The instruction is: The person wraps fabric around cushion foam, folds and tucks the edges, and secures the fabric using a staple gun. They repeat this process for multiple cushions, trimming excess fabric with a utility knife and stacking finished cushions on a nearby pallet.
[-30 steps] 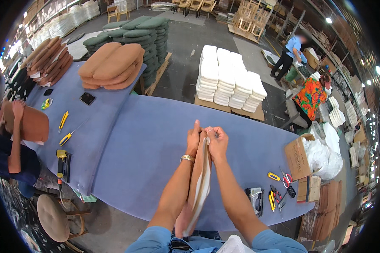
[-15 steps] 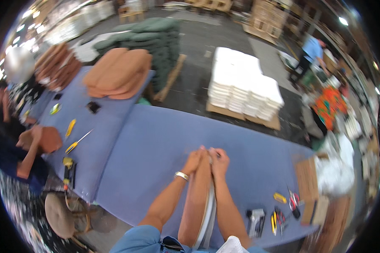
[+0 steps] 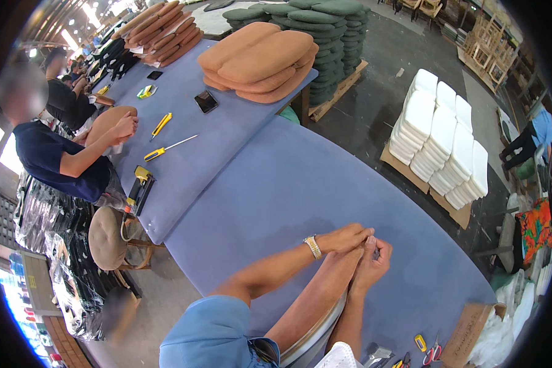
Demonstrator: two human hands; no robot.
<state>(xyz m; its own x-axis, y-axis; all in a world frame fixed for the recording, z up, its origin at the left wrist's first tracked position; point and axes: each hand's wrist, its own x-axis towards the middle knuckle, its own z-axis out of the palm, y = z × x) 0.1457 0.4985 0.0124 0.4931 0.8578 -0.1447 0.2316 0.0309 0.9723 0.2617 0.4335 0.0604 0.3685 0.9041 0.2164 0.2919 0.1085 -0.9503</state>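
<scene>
Left: yellow-and-black staple gun [image 3: 142, 189] on the blue tabletop [image 3: 239, 202]. Centre: brown fabric-covered cushion [image 3: 313, 300], on edge, slanting from my body out over the tabletop, pale layer showing along its right side. Judged light, soft and bendable, fabric not slippery; best held by the far end, where a pinch should keep the layers together. My left hand [image 3: 348, 238] is clamped on that end; my right hand [image 3: 373, 264] pinches just beside it, fingertip contact partly hidden. Right: red-handled scissors [image 3: 433, 353], cardboard box [image 3: 470, 334].
</scene>
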